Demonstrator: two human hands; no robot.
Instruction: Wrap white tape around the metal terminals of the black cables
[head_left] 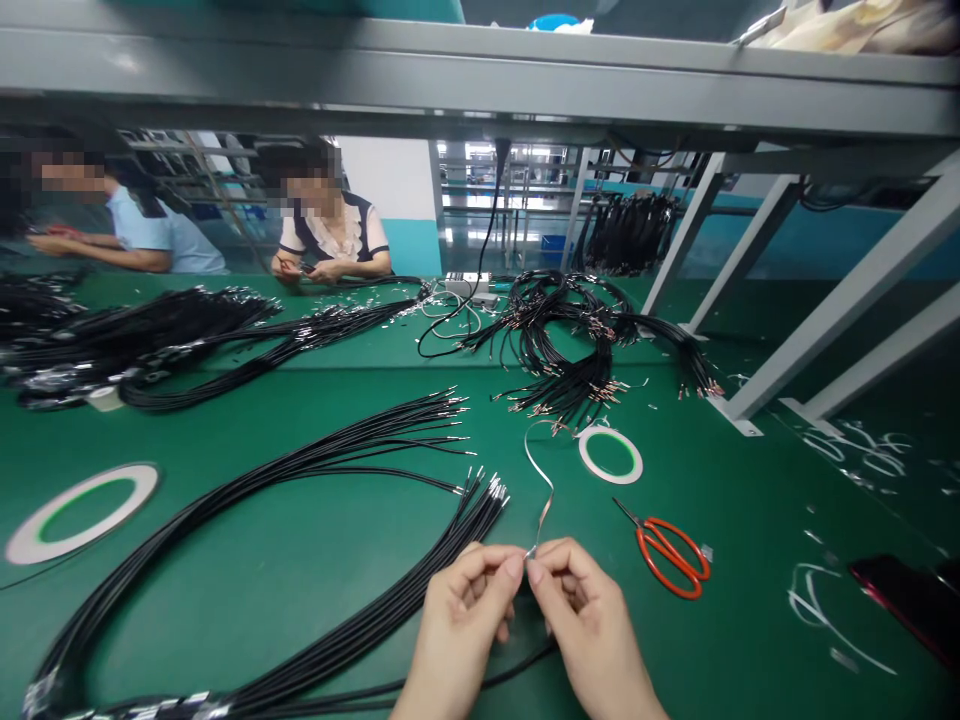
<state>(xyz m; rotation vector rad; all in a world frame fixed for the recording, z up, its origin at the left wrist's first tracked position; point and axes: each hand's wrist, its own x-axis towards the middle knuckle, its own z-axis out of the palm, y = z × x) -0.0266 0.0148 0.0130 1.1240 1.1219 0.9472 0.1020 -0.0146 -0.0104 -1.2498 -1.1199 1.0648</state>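
Note:
My left hand (461, 625) and my right hand (589, 625) meet near the bottom middle, fingertips pinched together on the end of a thin pale tape strip (541, 480). The strip curls up and away to a small tape roll (610, 455) lying flat on the green table (315, 560). A black wire (517, 665) runs under both hands; whether a hand grips it is hidden. A bundle of black wires with metal tips (375, 520) fans out just left of my left hand.
Orange-handled scissors (671, 555) lie right of my hands. A larger tape roll (82, 510) sits at the left. More wire bundles (577, 350) are piled further back. Two seated people (330, 230) work across the table. Grey shelf struts (832, 310) slant at the right.

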